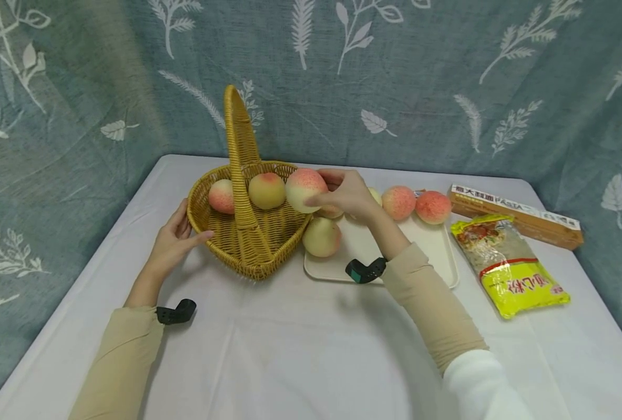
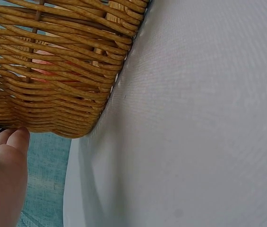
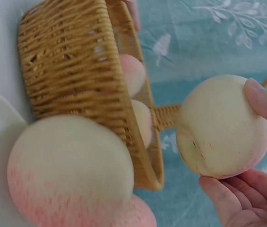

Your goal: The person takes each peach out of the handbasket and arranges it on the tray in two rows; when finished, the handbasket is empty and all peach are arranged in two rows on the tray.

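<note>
Your left hand (image 1: 173, 240) rests, fingers relaxed, against the near-left wall of the basket (image 1: 221, 233). Right of the basket a tray (image 1: 442, 254) carries a peach at its near-left corner (image 1: 321, 237). Your right hand (image 1: 348, 193) grips a peach (image 1: 304, 189) over the basket's right rim (two more lie inside, farther left).

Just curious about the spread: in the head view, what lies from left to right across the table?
Left hand → wicker basket → held peach in the right hand → cream tray → yellow noodle packet → pasta box.
</note>
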A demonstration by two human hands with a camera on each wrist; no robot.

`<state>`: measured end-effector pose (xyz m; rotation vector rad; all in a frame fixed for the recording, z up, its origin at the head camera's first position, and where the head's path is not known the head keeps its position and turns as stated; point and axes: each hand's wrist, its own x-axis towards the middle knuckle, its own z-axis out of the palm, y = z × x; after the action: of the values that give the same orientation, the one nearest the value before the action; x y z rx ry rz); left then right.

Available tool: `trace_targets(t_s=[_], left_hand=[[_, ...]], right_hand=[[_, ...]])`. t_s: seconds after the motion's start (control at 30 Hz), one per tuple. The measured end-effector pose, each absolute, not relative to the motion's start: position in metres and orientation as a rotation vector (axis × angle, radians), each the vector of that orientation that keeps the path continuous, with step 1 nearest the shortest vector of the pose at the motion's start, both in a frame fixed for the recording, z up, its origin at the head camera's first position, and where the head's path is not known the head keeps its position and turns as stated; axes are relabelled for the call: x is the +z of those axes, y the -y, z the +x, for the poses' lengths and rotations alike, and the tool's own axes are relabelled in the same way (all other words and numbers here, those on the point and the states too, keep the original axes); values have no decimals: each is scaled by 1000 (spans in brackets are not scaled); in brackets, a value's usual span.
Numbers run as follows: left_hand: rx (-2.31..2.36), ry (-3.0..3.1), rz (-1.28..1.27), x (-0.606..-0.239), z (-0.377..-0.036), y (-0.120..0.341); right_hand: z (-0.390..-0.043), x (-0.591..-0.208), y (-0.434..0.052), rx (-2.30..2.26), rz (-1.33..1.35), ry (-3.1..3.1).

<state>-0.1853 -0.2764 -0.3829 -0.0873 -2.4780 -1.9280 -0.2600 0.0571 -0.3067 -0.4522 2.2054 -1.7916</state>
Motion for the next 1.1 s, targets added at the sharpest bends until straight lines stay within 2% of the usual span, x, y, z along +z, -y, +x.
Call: trace_targets(t_s=[0.87,1.1], left_hand=[[-1905,2479,-103,-384,-186,277],[-1909,2483,-90,-384,-186,277]], right_hand=[[-244,-321,-134,-1880,-186,-2250],[-243,-334,-147,-1905,-245,-2249]])
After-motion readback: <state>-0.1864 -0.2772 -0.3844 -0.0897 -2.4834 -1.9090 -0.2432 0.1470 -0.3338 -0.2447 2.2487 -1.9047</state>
